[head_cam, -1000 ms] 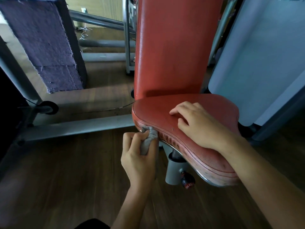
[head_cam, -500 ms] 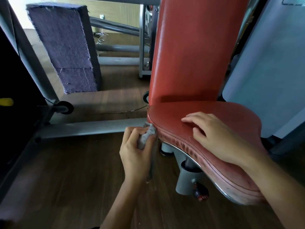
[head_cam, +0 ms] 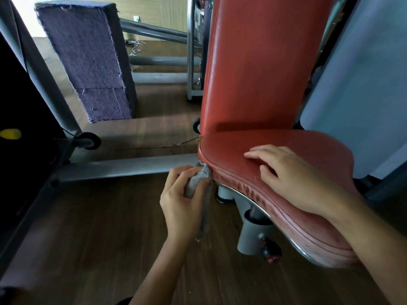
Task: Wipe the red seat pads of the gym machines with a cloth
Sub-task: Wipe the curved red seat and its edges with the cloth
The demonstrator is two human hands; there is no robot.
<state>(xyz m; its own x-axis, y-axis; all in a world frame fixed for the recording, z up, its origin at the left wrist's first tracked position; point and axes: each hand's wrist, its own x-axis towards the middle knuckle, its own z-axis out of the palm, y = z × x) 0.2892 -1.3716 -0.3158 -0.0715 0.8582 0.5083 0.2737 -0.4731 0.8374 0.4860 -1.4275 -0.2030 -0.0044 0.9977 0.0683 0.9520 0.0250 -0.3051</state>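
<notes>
Cloth (head_cam: 196, 183) I'm gripping in left hand (head_cam: 181, 205) is touching left corner of seat pad (head_cam: 226, 154), rim running rightward past flat-resting right hand (head_cam: 293, 179).

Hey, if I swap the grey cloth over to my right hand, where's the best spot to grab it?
Probably the loose tail of the cloth hanging below your left hand: pinch it from the seat side. The bunched top is wrapped in that hand and pressed against the seat pad edge.
</notes>
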